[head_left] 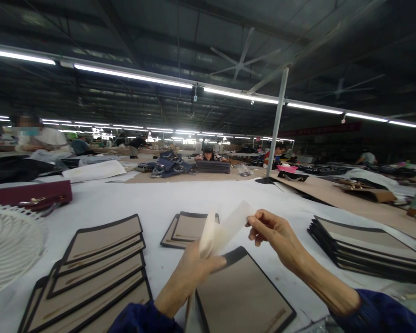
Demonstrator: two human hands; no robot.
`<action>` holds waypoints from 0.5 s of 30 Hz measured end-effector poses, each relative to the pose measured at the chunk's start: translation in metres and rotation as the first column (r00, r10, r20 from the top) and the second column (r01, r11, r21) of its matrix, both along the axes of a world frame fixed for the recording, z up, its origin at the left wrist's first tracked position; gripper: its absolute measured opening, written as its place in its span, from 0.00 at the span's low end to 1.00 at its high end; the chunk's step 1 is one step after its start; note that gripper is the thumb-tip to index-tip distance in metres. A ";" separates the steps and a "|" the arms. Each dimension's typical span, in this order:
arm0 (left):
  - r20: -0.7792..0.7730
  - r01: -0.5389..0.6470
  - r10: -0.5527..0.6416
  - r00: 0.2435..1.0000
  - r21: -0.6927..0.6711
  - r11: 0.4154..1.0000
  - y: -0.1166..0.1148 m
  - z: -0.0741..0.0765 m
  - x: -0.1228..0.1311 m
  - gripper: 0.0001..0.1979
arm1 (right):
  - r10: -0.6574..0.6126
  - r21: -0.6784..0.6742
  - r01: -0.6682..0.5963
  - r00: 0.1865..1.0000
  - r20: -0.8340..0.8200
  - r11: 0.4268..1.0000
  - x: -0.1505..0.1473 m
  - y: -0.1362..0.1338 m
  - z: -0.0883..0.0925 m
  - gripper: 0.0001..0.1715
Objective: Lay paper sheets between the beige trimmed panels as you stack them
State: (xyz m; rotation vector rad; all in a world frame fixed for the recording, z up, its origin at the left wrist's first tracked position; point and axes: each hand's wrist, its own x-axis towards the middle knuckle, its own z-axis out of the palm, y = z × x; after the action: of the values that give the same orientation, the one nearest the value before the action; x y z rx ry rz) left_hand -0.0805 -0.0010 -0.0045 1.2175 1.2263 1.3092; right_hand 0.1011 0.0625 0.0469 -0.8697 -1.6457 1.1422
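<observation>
The tan black-edged panel [242, 296] lay flat on the white surface [166, 203], right under your wrists. Just above its far edge your left hand [190, 273] was clenched round the foot of a bunch of pale sheets [210, 238], holding them upright, seemingly so their tops fanned apart. Your right hand [273, 233] pinched the tip of one sheet [237, 217], held aside from the bunch. Left of the panel, like panels [97, 268] lay overlapped in a row, each edge exposed; right of it sat a squared stack [367, 252]; beyond it, a small pile [187, 229]
</observation>
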 end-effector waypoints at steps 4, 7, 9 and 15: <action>-0.044 -0.075 0.074 0.996 -0.024 0.997 0.001 -0.002 -0.002 0.08 | -0.002 0.010 0.002 1.000 -0.009 1.000 0.003 0.002 0.006 0.23; -0.066 -0.065 0.063 0.996 -0.029 0.997 0.005 -0.005 -0.004 0.11 | 0.025 0.012 -0.025 1.000 -0.001 1.000 0.002 0.000 0.009 0.27; -0.082 -0.039 0.037 0.996 -0.018 0.999 0.007 -0.007 -0.005 0.14 | 0.063 0.007 -0.063 0.998 -0.001 0.998 0.001 -0.001 0.010 0.30; -0.211 -0.082 0.068 0.975 -0.058 0.995 0.014 -0.023 -0.003 0.19 | 0.004 0.123 -0.004 1.000 -0.003 0.992 0.002 0.006 0.010 0.18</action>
State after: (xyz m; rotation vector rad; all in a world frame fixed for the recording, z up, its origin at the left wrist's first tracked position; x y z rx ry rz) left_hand -0.0838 0.0132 -0.0279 1.2967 1.4668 1.2075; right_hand 0.1026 0.0684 0.0567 -0.7857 -1.6965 1.0330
